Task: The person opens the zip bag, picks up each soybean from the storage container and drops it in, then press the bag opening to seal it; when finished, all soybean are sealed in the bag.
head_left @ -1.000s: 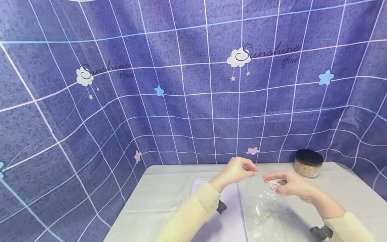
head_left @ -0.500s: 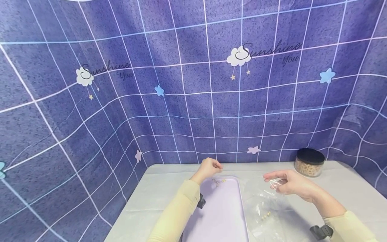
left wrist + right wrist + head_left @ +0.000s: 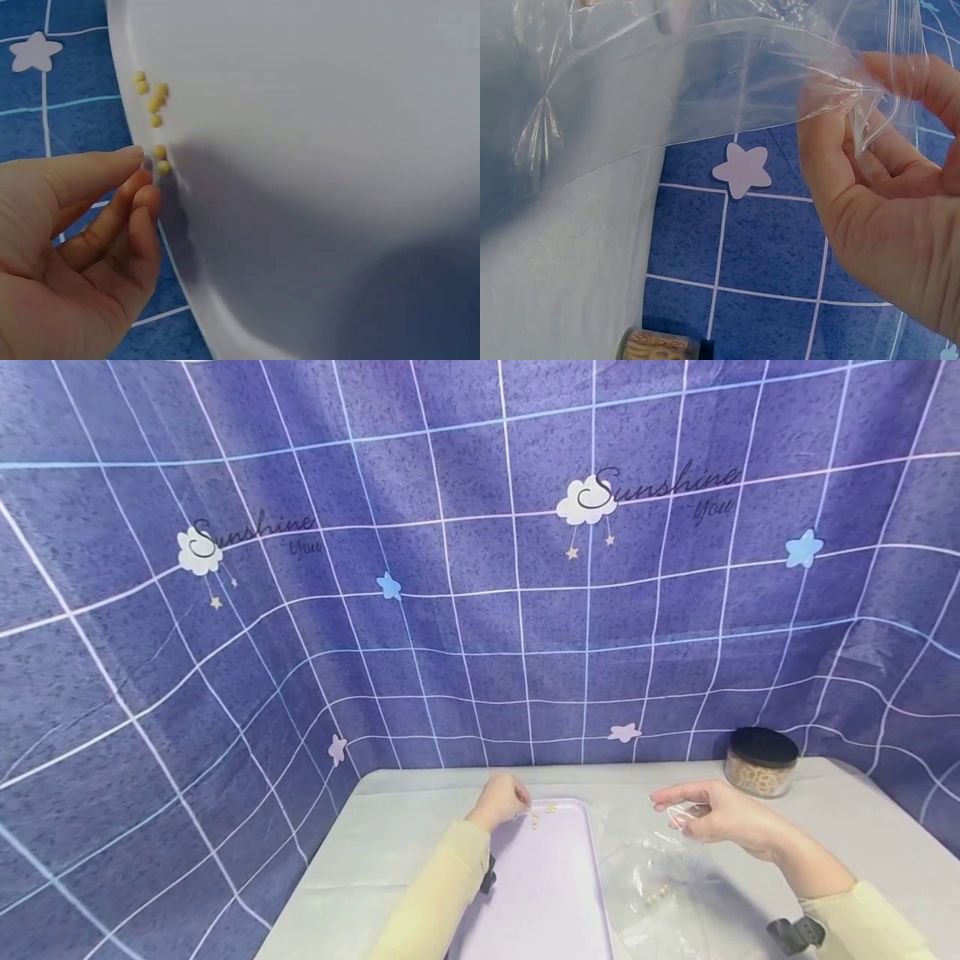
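My left hand hovers at the far left corner of a lilac tray. Its thumb and forefinger meet at the end of a short row of small yellow beads lying on the tray. In the left wrist view the beads run along the tray rim up to my left hand. My right hand pinches the mouth edge of a clear plastic bag holding a few more beads. The right wrist view shows my right hand gripping the bag's film.
A round jar with a black lid and tan rings inside stands at the table's back right, and shows again as the jar in the right wrist view. A pale cloth covers the table. A purple checked backdrop closes off the back and sides.
My left hand moved left from the bag's mouth to the tray's far corner and lowered the beads onto the tray. The right hand stayed still, holding the bag.
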Available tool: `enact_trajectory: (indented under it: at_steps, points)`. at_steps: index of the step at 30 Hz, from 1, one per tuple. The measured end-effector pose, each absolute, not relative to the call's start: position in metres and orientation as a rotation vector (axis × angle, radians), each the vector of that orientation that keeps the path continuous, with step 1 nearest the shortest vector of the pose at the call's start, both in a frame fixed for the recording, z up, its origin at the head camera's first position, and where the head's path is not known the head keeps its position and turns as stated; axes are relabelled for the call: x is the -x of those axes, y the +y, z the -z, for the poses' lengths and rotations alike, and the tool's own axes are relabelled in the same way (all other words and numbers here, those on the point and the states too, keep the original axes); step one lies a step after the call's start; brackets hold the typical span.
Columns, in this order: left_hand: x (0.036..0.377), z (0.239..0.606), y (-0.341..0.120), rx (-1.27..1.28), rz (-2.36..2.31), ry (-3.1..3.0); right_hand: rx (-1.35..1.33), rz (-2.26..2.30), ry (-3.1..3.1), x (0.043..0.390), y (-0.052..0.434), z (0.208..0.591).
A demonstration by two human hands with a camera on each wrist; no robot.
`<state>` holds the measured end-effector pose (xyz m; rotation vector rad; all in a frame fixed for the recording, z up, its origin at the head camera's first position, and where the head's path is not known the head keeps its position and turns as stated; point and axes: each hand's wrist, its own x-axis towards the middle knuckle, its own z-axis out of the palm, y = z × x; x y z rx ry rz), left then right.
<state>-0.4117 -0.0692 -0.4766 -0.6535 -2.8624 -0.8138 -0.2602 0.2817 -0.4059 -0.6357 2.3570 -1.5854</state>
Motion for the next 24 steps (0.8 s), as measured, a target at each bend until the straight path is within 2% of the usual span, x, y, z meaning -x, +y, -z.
enact_trajectory:
  at_steps: [13,24]
  points:
    - [0.417,0.492,-0.067,0.634,0.705,-2.870,0.630,1.581,2.366,0.261,0.281,0.406]
    - [0.412,0.487,-0.067,0.619,0.687,-2.886,0.607,1.601,2.355,0.262,0.282,0.409]
